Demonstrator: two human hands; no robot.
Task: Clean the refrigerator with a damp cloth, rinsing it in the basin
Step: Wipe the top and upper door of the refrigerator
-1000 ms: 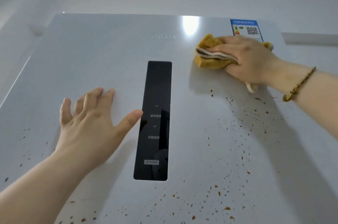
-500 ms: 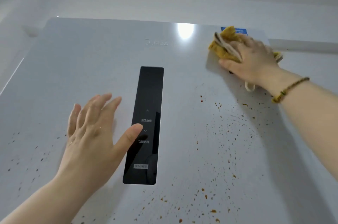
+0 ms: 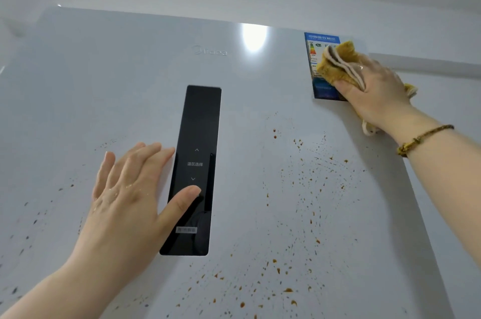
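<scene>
Right grip (image 3: 377, 89) holds a bunched yellow cloth (image 3: 335, 66), fingers curled over its folds, and presses it against the fridge door (image 3: 104, 84) near the door's top right corner. The cloth covers part of a blue label (image 3: 316, 58) there, probably so that wiping starts high and works downward.

Left grip (image 3: 130, 193) holds nothing. Its fingers are straight and close together, with the palm flat on the door left of centre. The thumb tip lies over the black panel (image 3: 200, 121) that runs down the door's middle. This looks like bracing, to steady the body while the other arm reaches up. Small wet glints show on the back of this grip.

Brown spots (image 3: 286, 290) scatter across the lower right of the door and more thinly toward its lower left edge. The cloth touches none of them, so most of the cleaning seems to lie ahead. A beaded bracelet (image 3: 421, 140) circles the right wrist. No basin is in view.
</scene>
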